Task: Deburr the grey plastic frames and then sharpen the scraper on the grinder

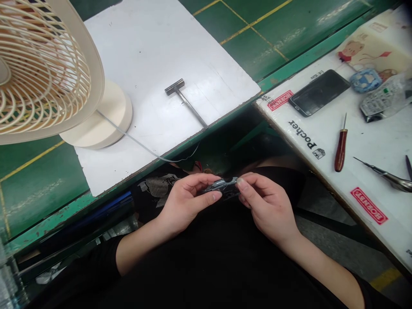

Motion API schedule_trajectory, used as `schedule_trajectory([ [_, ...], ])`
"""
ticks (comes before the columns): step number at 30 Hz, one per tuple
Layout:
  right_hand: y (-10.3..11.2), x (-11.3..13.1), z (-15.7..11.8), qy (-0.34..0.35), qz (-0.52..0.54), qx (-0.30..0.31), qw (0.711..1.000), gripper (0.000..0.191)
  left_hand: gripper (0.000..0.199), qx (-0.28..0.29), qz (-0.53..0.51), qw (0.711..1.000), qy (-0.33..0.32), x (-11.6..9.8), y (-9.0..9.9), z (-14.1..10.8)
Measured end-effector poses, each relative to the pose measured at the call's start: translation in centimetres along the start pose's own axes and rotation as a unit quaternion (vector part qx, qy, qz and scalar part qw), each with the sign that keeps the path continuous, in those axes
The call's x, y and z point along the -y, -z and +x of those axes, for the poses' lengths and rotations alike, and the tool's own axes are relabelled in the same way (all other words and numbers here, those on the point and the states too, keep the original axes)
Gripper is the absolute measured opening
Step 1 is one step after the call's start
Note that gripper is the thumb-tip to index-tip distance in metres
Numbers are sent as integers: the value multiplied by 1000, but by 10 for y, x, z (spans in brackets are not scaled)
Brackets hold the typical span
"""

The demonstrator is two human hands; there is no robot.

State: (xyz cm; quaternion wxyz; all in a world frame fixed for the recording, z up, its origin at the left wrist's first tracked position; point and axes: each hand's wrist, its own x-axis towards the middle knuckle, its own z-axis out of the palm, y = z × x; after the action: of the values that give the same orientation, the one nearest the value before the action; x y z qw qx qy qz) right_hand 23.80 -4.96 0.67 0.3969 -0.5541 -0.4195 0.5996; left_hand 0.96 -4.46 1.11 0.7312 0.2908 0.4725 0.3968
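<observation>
A small dark, shiny piece [221, 185], too small to identify, is held between both hands in front of my body. My left hand [189, 198] pinches its left end between thumb and fingers. The right end is gripped by the thumb and fingertips of my right hand [268, 204]. Beyond the hands, a metal T-shaped hammer [189, 104] lies on a white sheet [144, 51], its handle pointing toward me.
A beige fan [112, 111] stands at the left, its grey cable [138, 143] hanging over the bench edge. On the right table [337, 180] lie a phone [319, 92], a red-handled awl [340, 150], pliers [391, 179] and a plastic bag [383, 99].
</observation>
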Motion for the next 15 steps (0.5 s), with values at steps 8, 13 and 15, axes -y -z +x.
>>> schedule_trajectory([
  [8,0,-4,0,-21,21,3,1000,29,32,-3,-14,1000,10,3,0,2],
  [13,1,-5,0,-33,30,1,999,29,42,-7,-19,1000,19,0,-1,2],
  [15,1,-6,1,-38,36,3,999,29,45,-12,-32,999,36,-3,-2,2],
])
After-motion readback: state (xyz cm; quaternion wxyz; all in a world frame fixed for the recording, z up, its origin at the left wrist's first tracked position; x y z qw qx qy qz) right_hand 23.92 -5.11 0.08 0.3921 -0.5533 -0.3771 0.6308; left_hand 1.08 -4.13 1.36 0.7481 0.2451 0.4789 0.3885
